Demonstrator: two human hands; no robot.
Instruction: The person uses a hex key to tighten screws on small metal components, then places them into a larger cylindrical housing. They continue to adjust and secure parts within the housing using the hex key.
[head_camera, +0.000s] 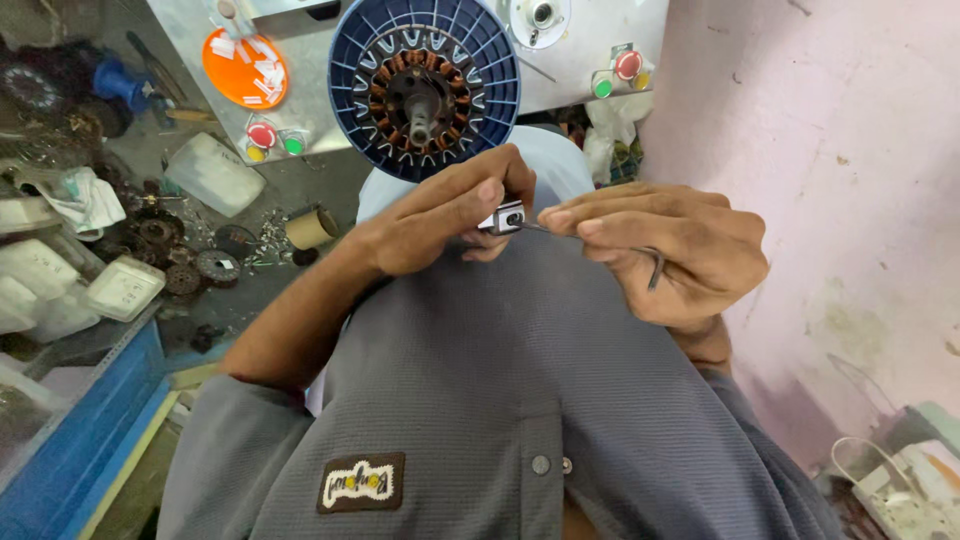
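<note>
while the left hand (440, 215) pinches a small grey block (503, 217) between thumb and curled fingers, the right hand (670, 250) grips a thin bent metal key (600, 240), fingers closed tight around it, its short end meeting the block's round hole. both hands hang close over the person's grey shirt (500, 380), just below the near edge of the grey machine table (580, 60). a blue ribbed wheel (425, 85) with copper windings and a centre shaft overhangs that edge, directly above the left knuckles, with only a narrow gap between its rim and the fingers. on the table surface sit an orange disc (244, 68) toward its left corner and two clusters of red, green and yellow push buttons (272, 137), one at each side of the wheel. to the right the pink wall (840, 150) stands near the right wrist, leaving little room that way. to the left, the floor is crowded with dark gears (185, 262), a roll of tape (310, 228), white plastic containers (125, 288) and a blue bench edge (90, 440), well apart from the hands. a white basket (900, 490) lies at the lower right corner.
</note>
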